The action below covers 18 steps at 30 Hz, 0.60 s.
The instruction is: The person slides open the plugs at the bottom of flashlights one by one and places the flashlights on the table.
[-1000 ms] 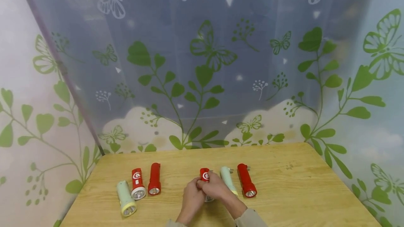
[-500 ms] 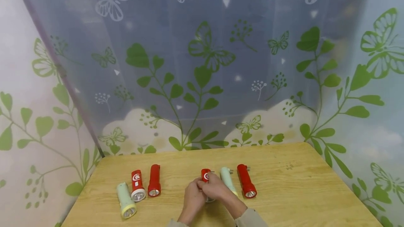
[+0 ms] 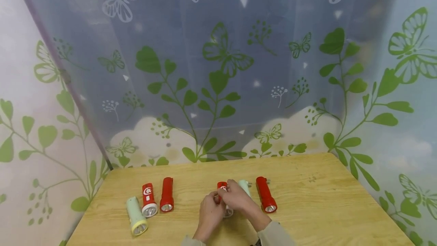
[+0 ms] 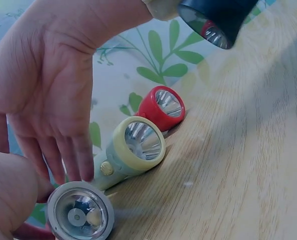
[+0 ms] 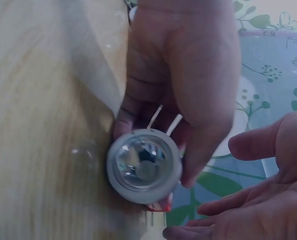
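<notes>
The left hand grips the red-and-white flashlight, lens toward the wrists, long axis running forward past the fingers. The right hand, just beside it, holds nothing, fingers nearly straight

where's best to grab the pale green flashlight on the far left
I'd take the pale green flashlight mid-barrel, from above and left: the barrel looks slimmer than its yellow-rimmed head, and a white-rimmed red flashlight lies close on its right.

Smooth plastic flashlight, wood-grain tabletop
</notes>
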### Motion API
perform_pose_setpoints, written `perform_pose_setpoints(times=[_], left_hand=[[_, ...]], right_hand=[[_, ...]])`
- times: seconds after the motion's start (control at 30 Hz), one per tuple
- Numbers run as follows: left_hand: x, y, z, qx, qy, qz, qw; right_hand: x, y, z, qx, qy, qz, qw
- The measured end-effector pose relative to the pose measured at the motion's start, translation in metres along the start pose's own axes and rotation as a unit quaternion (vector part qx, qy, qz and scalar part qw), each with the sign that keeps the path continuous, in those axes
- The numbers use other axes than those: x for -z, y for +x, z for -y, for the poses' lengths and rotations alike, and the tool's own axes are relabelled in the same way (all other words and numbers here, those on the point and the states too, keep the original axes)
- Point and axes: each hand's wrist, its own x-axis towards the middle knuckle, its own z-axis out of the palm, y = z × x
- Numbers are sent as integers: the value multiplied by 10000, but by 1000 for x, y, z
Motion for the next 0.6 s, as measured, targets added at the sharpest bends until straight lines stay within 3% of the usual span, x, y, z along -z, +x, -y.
perform_pose_setpoints(times=[0.3,0.6], left_hand=[[1,1,-4,56,-127,35,9999],[4,-1,-5,230,-11,33,9997]], right_hand=[[14,-1,8,-12,-251,-550,9982],[22,-5,11,-138,-214,-691,9973]])
